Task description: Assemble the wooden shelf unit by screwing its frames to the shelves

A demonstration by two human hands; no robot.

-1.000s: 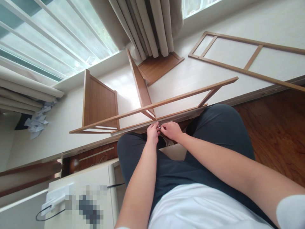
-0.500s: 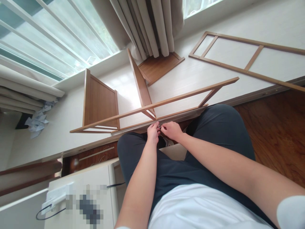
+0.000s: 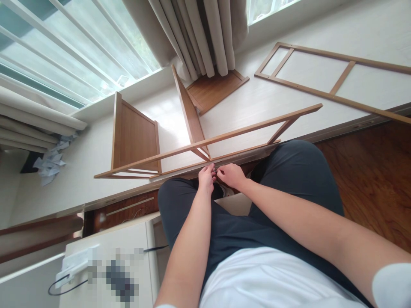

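Head view: on the near side of the wooden side frame, the left hand and right hand sit close together, each grip pinching a small shiny piece too tiny to identify; from the side frame's far side rise a broad panel and a steeply angled panel

No words, numbers, brands or signs can be read. A dark object on the white table, lower left, is pixelated; the pale papers at far left show no legible print.
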